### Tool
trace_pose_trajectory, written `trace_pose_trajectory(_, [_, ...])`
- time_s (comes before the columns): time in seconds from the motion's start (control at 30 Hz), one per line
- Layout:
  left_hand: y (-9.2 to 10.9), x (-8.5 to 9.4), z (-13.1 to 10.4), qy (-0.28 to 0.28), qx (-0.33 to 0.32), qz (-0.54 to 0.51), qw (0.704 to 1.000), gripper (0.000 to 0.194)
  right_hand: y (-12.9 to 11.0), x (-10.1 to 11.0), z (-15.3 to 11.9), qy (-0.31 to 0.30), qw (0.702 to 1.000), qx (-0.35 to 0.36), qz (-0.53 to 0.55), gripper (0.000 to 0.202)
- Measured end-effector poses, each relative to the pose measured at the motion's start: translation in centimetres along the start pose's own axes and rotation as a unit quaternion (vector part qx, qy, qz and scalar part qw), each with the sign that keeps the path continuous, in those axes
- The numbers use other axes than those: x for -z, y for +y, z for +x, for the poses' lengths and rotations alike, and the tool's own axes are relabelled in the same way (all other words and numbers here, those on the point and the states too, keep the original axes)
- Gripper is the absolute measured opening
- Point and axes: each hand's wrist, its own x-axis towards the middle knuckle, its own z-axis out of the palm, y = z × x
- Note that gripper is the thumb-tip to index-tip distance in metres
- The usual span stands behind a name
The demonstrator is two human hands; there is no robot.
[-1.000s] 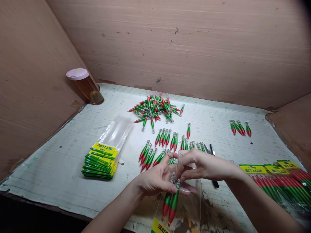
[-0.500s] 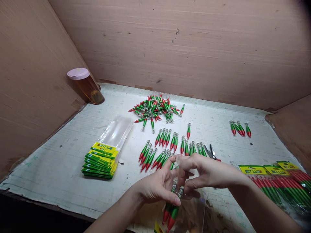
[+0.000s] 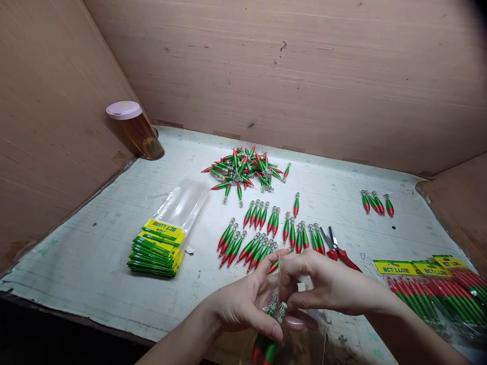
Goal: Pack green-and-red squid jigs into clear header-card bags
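Near the front edge of the table, my left hand (image 3: 251,309) is closed on a clear plastic bag (image 3: 312,344) with two red-and-green squid lures (image 3: 268,342) at its thumb. The lures' hooked crowns point up and away from me. Fingers of my right hand (image 3: 317,281) are bent at the bag's mouth, near the hook crowns. Whether they pinch the plastic or a lure as well is hidden. Just beyond both hands lie loose lures in small rows (image 3: 256,251), hooks facing away.
A lure heap (image 3: 243,170) lies at the back. On the left is a stack of header-card bags (image 3: 155,253); behind it stands a lidded bottle (image 3: 135,132). Red-handled scissors (image 3: 337,248) and filled lure packs (image 3: 418,289) are on the right. Cardboard walls (image 3: 289,76) enclose the table.
Both hands, with the bag and its lures, have moved slightly lower in view. The scissors' red handles and more of the rowed lures now show.
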Motion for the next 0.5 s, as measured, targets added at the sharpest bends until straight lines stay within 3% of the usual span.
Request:
trace_pose_trajectory(0.17, [-0.39,0.03,-0.25,0.008,0.008,-0.012,1.000,0.122,-0.17,-0.73,-0.31,0.002,0.998,-0.041,0.040,0.018])
trace_pose_trajectory(0.33, [-0.63,0.07,-0.36,0.013,0.010,-0.025,1.000,0.123,-0.55,-0.69,-0.36,0.002,0.999,0.007,0.035,0.011])
trace_pose_trajectory(0.5, [-0.36,0.08,-0.38,0.016,0.004,-0.024,1.000,0.124,-0.55,-0.48,-0.21,0.011,0.998,0.002,0.061,0.009])
